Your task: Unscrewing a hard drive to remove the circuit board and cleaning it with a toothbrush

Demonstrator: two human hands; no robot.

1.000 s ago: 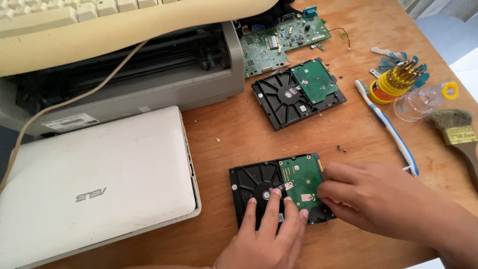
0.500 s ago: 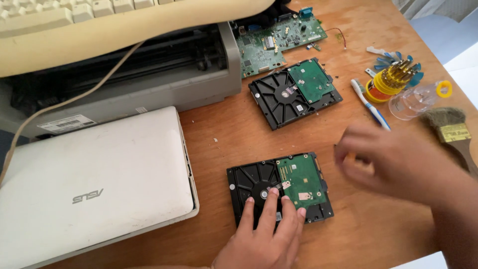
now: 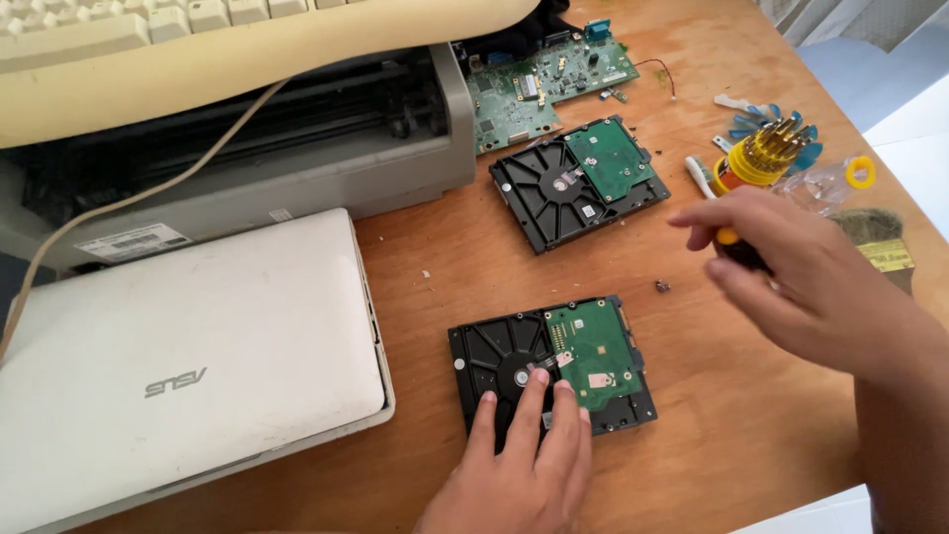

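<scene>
The left hand [image 3: 524, 465] lies flat, fingers spread, pinning the near drive [image 3: 554, 371] to the table [image 3: 751, 445] so it cannot slide — the right hand [image 3: 791, 277] grips a screwdriver [image 3: 736, 247] above it.

A wooden surface [image 3: 751, 435] of warm orange-brown fills most of the view, its grain plain under bright, even daylight. Past its right edge the floor [image 3: 890, 69] shows pale blue-grey and white — washed out by strong light. At the top right corner a strip of light, patterned cloth [image 3: 791, 12] hangs just beyond the surface. Soft shadows fall short on the wood.
</scene>
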